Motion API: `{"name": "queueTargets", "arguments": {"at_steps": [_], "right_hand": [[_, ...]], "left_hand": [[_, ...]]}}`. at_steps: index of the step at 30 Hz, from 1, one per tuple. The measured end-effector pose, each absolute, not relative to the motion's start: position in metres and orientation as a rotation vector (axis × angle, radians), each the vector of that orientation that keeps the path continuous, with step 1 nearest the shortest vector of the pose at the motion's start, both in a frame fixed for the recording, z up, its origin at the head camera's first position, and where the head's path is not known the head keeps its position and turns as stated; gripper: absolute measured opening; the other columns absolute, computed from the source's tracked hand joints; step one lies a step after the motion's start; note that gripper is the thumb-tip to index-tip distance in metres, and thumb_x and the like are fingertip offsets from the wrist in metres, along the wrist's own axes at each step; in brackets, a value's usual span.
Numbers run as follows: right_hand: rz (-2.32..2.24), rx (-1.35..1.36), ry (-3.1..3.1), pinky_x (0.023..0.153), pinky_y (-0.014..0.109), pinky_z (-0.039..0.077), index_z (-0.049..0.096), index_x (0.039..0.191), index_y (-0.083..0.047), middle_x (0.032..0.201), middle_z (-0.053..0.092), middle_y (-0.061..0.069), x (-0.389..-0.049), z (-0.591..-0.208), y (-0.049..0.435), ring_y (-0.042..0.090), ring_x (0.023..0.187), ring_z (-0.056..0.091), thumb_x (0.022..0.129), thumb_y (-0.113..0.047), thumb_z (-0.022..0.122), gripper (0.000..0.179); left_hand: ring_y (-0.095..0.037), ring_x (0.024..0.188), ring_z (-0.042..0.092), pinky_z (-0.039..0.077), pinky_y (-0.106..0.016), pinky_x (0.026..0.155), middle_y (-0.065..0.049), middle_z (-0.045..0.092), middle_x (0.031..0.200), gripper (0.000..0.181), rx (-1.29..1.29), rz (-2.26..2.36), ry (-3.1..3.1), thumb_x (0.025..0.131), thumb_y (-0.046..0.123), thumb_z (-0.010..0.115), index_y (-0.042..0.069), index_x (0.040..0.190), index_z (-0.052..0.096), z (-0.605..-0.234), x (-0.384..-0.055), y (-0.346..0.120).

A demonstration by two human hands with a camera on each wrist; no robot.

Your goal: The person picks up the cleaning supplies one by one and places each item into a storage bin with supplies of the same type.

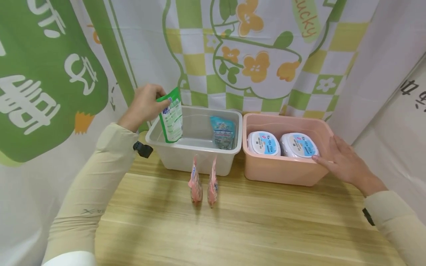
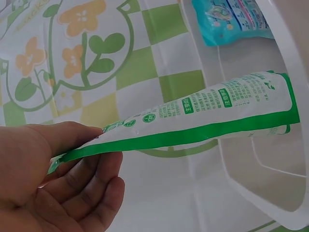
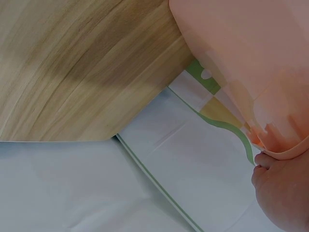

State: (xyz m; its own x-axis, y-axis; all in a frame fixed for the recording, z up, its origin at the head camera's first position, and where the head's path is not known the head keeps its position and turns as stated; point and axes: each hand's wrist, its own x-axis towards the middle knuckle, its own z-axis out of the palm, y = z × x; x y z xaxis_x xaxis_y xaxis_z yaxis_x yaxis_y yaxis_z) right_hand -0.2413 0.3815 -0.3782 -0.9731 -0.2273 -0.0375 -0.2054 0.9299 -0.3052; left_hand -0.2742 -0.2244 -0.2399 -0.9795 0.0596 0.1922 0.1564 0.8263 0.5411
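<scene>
Background: flowered curtain (image 1: 199, 70) behind wooden counter (image 1: 259, 225).
Left hand (image 1: 146, 105): grip is clamped on top edge of green-white pouch (image 1: 173, 123).
Pouch place: lower end within opening of grey bin (image 1: 179, 157), apart from blue pouch (image 1: 222, 133).
Right hand (image 1: 347, 162): fingers and thumb apart, resting on rim of pink bin (image 1: 283, 171).
Pink bin contents: two white tubs (image 1: 264, 143).

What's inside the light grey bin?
A blue pouch is at the right end of the light grey bin; the left hand holds a green pouch at its left end. The front wall and pouches cover parts of the floor, so anything there can't be seen.
</scene>
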Motion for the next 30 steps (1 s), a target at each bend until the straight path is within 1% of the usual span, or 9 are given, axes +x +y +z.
{"name": "queueTargets", "arguments": {"at_steps": [7,12,20,30], "right_hand": [[-0.446,-0.34,3.02,0.121,0.081,0.004,-0.019,0.162,0.002,0.171,-0.027,0.026,-0.244,-0.377,0.381,0.058,0.158,-0.01,0.106,-0.065,0.044,0.108],[-0.436,-0.337,3.017,0.12,0.082,0.004,-0.02,0.162,0.003,0.171,-0.027,0.026,-0.244,-0.378,0.382,0.058,0.158,-0.011,0.106,-0.066,0.043,0.108],[-0.429,-0.327,3.009,0.12,0.081,0.005,-0.021,0.161,0.003,0.171,-0.027,0.026,-0.245,-0.381,0.383,0.057,0.159,-0.012,0.106,-0.066,0.043,0.109],[-0.429,-0.314,2.999,0.119,0.082,0.006,-0.021,0.161,0.003,0.17,-0.028,0.026,-0.244,-0.38,0.382,0.058,0.158,-0.012,0.105,-0.067,0.042,0.109]], "left_hand": [[-0.034,0.1,0.07,0.058,-0.039,0.079,-0.024,0.072,0.115,0.027,-0.153,-0.867,-2.834,0.107,0.02,0.061,-0.005,0.114,0.069,-0.251,-0.279,-0.227],[-0.033,0.098,0.069,0.057,-0.041,0.081,-0.024,0.072,0.114,0.026,-0.141,-0.873,-2.827,0.106,0.019,0.062,-0.004,0.113,0.07,-0.26,-0.282,-0.229],[-0.033,0.095,0.069,0.057,-0.039,0.077,-0.026,0.073,0.111,0.025,-0.148,-0.878,-2.808,0.105,0.018,0.063,-0.005,0.111,0.071,-0.277,-0.286,-0.233],[-0.034,0.096,0.066,0.056,-0.045,0.081,-0.025,0.072,0.112,0.024,-0.125,-0.869,-2.82,0.105,0.018,0.064,-0.004,0.112,0.07,-0.294,-0.294,-0.235]]}}
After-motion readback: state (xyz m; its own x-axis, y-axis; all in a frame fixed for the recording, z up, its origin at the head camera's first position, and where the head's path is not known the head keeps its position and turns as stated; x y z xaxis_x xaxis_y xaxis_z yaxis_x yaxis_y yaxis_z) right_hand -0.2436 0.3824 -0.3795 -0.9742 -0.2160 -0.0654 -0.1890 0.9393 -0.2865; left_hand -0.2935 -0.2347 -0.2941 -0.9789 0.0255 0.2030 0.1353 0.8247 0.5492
